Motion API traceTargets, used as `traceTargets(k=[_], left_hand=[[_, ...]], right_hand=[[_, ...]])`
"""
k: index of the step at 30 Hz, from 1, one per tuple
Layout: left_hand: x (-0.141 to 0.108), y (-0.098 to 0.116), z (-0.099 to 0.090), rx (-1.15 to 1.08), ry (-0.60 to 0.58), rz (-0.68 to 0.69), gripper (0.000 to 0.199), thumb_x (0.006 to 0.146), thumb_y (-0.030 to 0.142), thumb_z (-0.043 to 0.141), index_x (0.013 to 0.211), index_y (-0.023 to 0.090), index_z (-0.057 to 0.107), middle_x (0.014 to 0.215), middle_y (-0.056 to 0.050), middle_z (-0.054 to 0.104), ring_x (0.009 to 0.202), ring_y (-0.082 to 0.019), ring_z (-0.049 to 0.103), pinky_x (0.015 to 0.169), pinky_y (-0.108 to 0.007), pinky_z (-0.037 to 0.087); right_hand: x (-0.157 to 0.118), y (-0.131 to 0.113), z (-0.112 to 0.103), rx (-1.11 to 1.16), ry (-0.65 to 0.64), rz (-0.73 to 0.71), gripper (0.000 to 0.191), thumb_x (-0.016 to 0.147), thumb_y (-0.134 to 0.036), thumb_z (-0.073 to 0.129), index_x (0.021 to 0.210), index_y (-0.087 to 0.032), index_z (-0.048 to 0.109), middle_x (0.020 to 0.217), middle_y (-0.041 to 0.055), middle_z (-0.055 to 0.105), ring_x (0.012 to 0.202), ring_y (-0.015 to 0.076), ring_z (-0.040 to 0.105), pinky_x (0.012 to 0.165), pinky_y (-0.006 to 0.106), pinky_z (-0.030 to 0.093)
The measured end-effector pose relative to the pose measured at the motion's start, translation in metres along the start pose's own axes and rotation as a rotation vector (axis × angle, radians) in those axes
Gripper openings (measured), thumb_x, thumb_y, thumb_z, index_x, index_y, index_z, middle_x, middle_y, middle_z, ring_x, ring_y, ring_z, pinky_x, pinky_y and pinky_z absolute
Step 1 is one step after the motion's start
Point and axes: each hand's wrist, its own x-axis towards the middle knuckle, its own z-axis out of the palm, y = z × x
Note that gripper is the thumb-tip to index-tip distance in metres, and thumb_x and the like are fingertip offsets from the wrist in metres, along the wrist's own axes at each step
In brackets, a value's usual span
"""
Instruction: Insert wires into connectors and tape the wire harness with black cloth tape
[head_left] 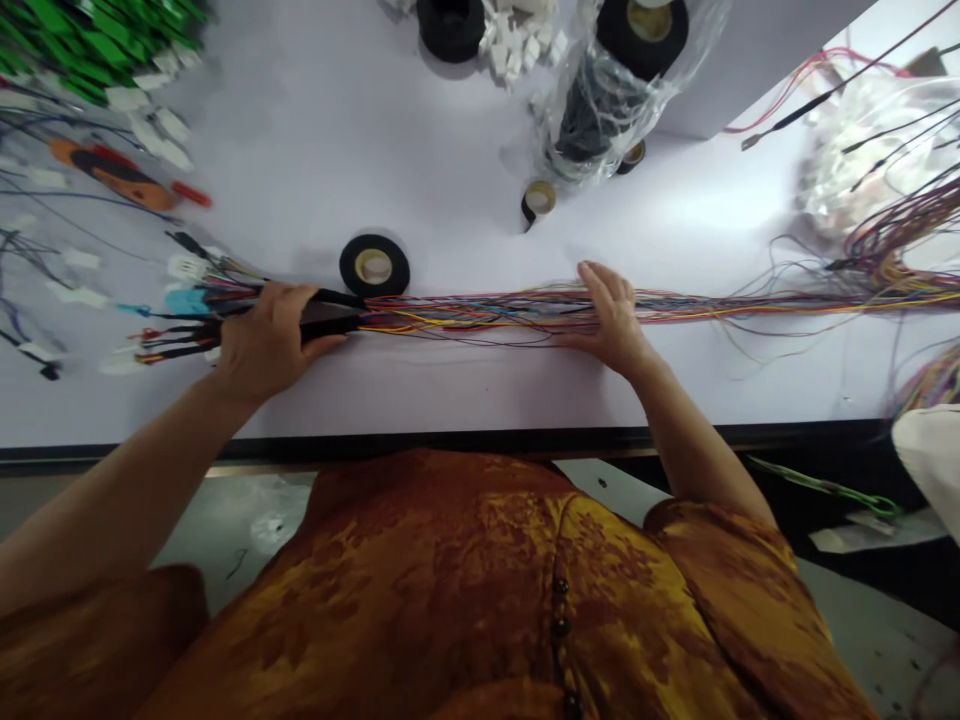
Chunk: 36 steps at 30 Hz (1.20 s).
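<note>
A long wire harness [465,312] of many thin coloured wires runs left to right along the table. My left hand [266,335] is closed over its left part, where black-taped branches [330,326] pass under the palm; white and blue connectors [187,300] stick out beyond it. Farther right, my right hand [615,320] straddles the loose wires, fingers on the far side and thumb on the near side; the palm hides the wires beneath. A roll of black tape [349,262] lies flat just behind the harness, near my left hand.
At the back left are green connectors [97,40] and an orange-and-black cutter [112,175]. A small tape roll [540,197] and plastic-wrapped tape rolls [600,110] stand behind my right hand. More wires [900,225] tangle at the right. The table's dark edge [480,440] is near my body.
</note>
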Motion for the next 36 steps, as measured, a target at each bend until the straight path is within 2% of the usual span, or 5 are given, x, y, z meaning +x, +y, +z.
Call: traceTargets(k=[10,19,25,31,36], left_hand=[[0.011,-0.005,0.002,0.051,-0.088,0.035,0.053,0.104,0.057,0.036,0.149,0.034,0.051,0.145,-0.005,0.058,0.103,-0.026,0.063,0.085,-0.039,0.050],[0.003,-0.007,0.003,0.075,-0.079,0.143,0.054,0.105,0.044,0.038,0.157,0.031,0.040,0.148,-0.009,0.054,0.107,-0.030,0.064,0.076,-0.038,0.051],[0.003,-0.005,-0.003,-0.006,-0.090,0.184,0.057,0.101,0.037,0.047,0.157,0.026,0.042,0.159,-0.017,0.044,0.122,-0.037,0.062,0.085,-0.043,0.055],[0.005,0.007,-0.016,0.089,-0.161,0.137,0.059,0.101,0.022,0.038,0.159,0.017,0.034,0.147,-0.022,0.052,0.119,-0.034,0.064,0.091,-0.042,0.054],[0.007,0.011,-0.013,0.110,-0.141,0.109,0.056,0.100,0.012,0.024,0.153,0.007,0.041,0.136,-0.027,0.059,0.105,-0.034,0.069,0.084,-0.044,0.054]], right_hand=[[0.015,0.005,0.014,0.046,0.009,-0.093,0.030,0.098,-0.041,0.048,0.077,-0.021,0.058,0.085,0.0095,0.060,0.085,0.0256,0.053,0.082,0.042,0.046],[0.003,-0.001,0.005,-0.029,0.000,0.013,0.025,0.094,-0.041,0.051,0.097,-0.019,0.063,0.100,0.0138,0.064,0.098,0.0307,0.055,0.092,0.048,0.047],[0.034,-0.077,0.022,-0.088,-0.066,-0.127,0.067,0.092,-0.053,0.061,0.144,-0.012,0.049,0.136,0.0203,0.055,0.126,0.0373,0.048,0.110,0.054,0.035],[0.090,-0.184,0.052,-0.105,-0.242,-0.170,0.041,0.097,-0.035,0.056,0.130,-0.011,0.059,0.129,0.0192,0.058,0.120,0.0339,0.050,0.102,0.045,0.039],[0.104,-0.217,0.044,-0.143,-0.380,-0.027,0.028,0.099,-0.019,0.044,0.120,-0.011,0.060,0.121,0.0186,0.064,0.108,0.0299,0.059,0.088,0.039,0.044]])
